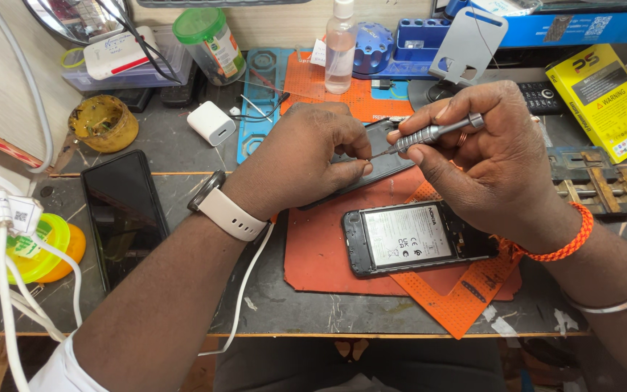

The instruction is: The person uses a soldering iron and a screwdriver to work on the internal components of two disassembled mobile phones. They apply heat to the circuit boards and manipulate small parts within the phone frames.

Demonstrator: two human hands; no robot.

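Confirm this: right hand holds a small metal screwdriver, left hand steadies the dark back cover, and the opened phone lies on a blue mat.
One detail is wrong. The head view shows the opened phone lying on an orange mat, not blue. The right hand does hold the metal screwdriver, and the left hand steadies the dark back cover.

Premises: a small phone-repair workbench. Landmark: the orange work mat [328, 254] at the centre of a scuffed grey bench top [183, 145] with a worn wooden front edge. On the mat lies an opened phone [419, 238], back cover off and battery showing. Just above the mat, a precision screwdriver [429, 133] is held to a dark phone part [371, 165]. Left of the mat lies a second phone [121, 214], screen dark. Right of it stands a small metal clamp jig [596, 185]. Behind it: a clear liquid bottle [340, 47], blue tool holders [400, 43], a white charger plug [212, 122] and a stained paste pot [103, 122]. White cables [1, 276] hang at the far left.
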